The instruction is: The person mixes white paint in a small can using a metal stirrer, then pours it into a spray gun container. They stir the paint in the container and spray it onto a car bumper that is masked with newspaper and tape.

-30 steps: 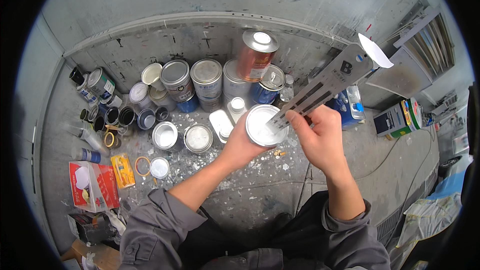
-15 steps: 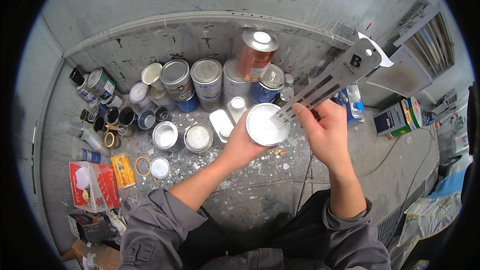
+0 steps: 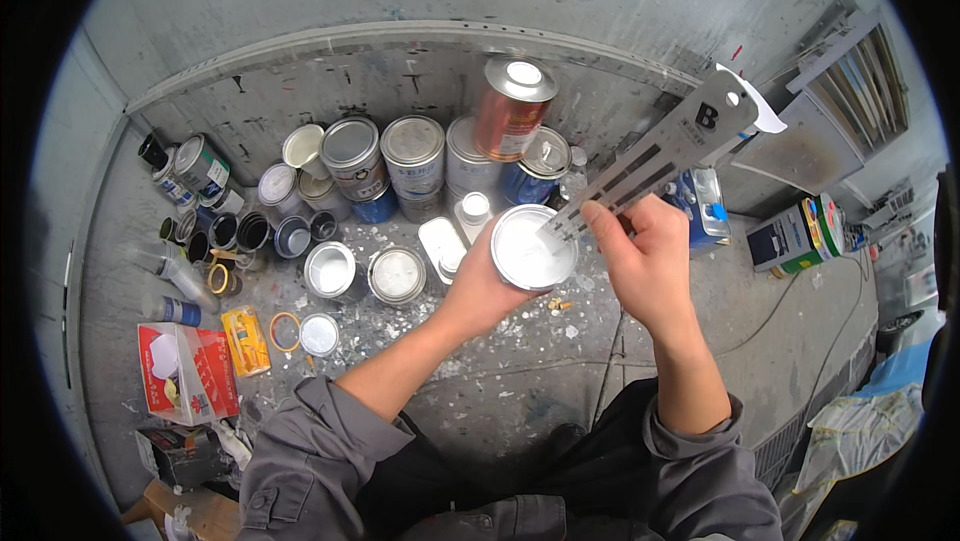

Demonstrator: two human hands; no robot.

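Observation:
My left hand (image 3: 484, 288) is wrapped round the side of an open paint can (image 3: 532, 247) that holds white paint, tipped slightly so its mouth faces up at me. A long flat metal mixing ruler (image 3: 675, 146) slants down into the can, its lower tip in the white paint. My right hand (image 3: 645, 259) pinches the ruler low down, just above the can's rim, with the thumb along its face. A white strip sticks out behind the ruler's upper end. Past the left hand sits a white rectangular bottle (image 3: 440, 247) with a lid.
Several metal paint tins (image 3: 413, 163) line the back wall, a red can (image 3: 515, 111) stacked on them. Open tins (image 3: 397, 276) and black cups (image 3: 254, 232) stand at the left, near a red box (image 3: 187, 373). A cable (image 3: 765, 326) crosses the floor at right, near rectangular cans (image 3: 800, 238).
The mixing ruler has shifted very slightly, and my right hand has moved a little up and to the left with it. My left hand and the can stay nearly in place.

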